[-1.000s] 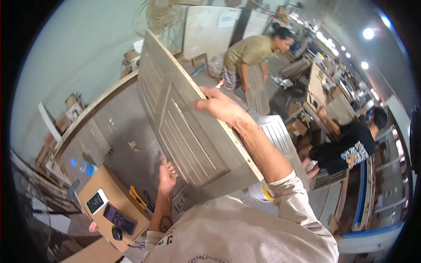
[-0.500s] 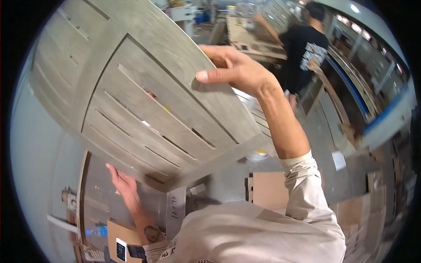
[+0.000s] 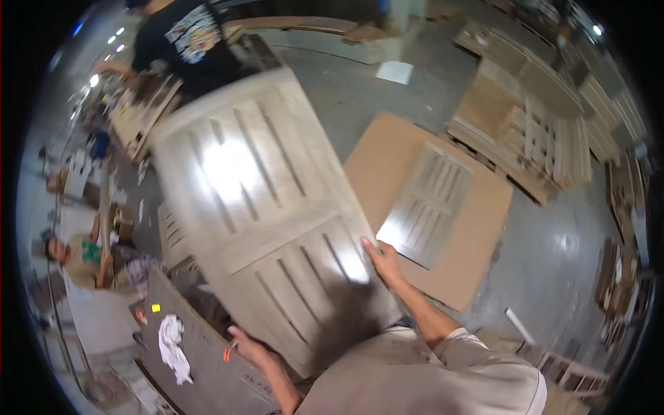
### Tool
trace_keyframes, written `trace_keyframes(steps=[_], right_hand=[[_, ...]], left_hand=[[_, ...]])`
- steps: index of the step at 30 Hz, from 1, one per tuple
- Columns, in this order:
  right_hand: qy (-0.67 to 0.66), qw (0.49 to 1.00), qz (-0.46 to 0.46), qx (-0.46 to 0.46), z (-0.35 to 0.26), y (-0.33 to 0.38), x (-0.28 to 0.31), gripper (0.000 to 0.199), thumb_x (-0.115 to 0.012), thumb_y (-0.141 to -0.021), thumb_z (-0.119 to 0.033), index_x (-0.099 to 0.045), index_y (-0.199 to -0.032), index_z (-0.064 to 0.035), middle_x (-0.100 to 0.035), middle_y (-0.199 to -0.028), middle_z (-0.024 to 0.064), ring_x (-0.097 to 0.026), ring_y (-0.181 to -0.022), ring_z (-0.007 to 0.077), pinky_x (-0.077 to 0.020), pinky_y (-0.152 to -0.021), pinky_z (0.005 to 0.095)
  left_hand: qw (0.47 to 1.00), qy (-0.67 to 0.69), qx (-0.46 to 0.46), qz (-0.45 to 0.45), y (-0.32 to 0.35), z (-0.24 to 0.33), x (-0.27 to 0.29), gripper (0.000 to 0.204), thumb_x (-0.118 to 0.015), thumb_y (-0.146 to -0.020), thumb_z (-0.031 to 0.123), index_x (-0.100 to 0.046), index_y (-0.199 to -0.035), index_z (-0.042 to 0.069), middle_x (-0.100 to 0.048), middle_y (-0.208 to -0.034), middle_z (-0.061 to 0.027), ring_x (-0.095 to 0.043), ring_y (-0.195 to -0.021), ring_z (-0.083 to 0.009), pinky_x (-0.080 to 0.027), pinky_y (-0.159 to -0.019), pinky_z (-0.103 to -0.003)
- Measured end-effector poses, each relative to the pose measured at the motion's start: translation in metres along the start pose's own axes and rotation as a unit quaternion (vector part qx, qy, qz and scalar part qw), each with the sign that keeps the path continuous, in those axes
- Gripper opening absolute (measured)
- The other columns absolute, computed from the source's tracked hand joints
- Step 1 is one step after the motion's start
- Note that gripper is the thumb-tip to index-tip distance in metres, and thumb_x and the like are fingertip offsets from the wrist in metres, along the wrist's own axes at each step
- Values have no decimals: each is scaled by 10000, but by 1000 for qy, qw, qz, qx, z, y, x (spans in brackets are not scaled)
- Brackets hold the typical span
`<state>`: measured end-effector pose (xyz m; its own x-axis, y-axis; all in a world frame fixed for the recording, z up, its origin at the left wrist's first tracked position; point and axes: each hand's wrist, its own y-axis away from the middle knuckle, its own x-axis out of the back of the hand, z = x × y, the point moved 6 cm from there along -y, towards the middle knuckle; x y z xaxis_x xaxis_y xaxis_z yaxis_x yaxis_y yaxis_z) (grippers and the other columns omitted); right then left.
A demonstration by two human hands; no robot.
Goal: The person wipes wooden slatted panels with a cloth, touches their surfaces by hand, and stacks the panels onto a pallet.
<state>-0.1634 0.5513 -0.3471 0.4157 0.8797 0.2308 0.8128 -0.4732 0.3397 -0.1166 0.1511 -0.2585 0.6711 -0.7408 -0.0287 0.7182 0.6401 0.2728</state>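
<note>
While handheld, panel edge [image 3: 339,169] toward floorspace [image 3: 353,97]

Glare whitens the slotted panel [image 3: 278,216] — slightly blurred, its near end in shadow.

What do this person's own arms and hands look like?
The left hand and right hand wear no gloves, and both forearms are uncovered. A loose beige sleeve ends near the right elbow; the left sleeve can't be made out.
</note>
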Motion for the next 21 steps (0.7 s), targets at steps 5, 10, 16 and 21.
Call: trace_keyframes(steps=[5, 10, 16, 21], right_hand=[[106, 971, 154, -152, 152, 8, 129, 654, -566, -835, -602, -692, -932, 32, -685, -793, 189, -641, -768, 231, -480, -742, 361], [71, 924, 257, -272, 265, 16, 215, 601, -620, -835, -528, -660, -1044, 34, -681, -987, 189, -637, -947, 260, -461, -853, 353], [-8, 874, 345, -342, 421, -17, 260, 531, -654, -842, -448, -634, -985, 63, -642, -892, 114, -584, -851, 217, -454, -798, 346], [-67, 872, 359, -326, 480, -95, 276, 519, -619, -861, -469, -642, -886, 49, -579, -760, 35, -509, -691, 139, -422, -639, 294]], left_hand=[[957, -268, 66, -92, -2, -137, -115, 503, -513, -955, 400, -614, -847, -81, -574, -849, -69, -466, -774, -189, -420, -731, -334], [800, -501, 24, -330, 32, -262, -214, 491, -528, -935, 380, -628, -849, -93, -642, -817, -166, -575, -749, -251, -449, -722, -375], [698, -630, 13, -341, 43, -432, -295, 586, -459, -924, 484, -652, -871, -66, -625, -837, -291, -610, -880, -436, -456, -760, -462], [697, -568, -17, -437, 37, -518, -394, 748, -367, -909, 615, -641, -966, -80, -629, -978, -284, -569, -982, -457, -433, -872, -474]])
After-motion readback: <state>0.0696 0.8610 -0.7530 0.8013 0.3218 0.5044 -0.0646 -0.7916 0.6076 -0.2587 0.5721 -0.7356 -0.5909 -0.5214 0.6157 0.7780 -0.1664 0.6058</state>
